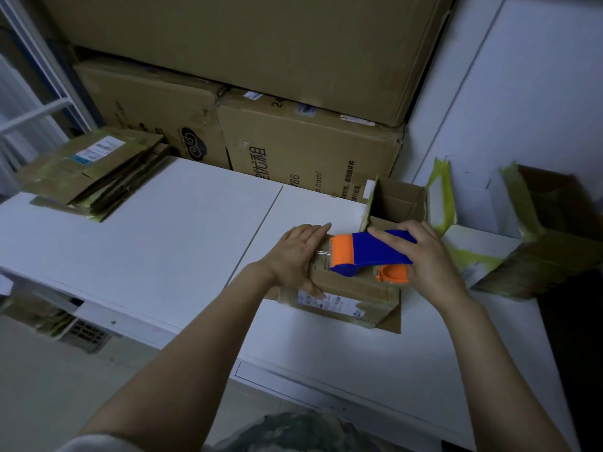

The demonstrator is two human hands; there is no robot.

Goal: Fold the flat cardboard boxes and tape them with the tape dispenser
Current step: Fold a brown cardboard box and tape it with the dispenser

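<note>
The tape dispenser (368,252) lies atop the cardboard box (346,285), right of centre, its right end grasped by the right grip (424,256). The left grip (293,256), released and flat, presses the box's left end on the white surface (163,230).

Table: white, flat-topped laminate table (146,230), two panels meeting at a thin dark seam running front to back
Wall: plain white wall (528,86) at right, a thin vertical line down it
Cartons: large brown corrugated cardboard storage cartons (310,148) stacked behind the table, one very wide carton lying across two smaller printed ones
Frame: white metal shelving frame (42,106), far left
Floor: pale beige floor (49,386) below the table's near edge, with a slatted vent grille (85,334) close to the table's left end
Light: dim, cool, even; soft shadows only
</note>
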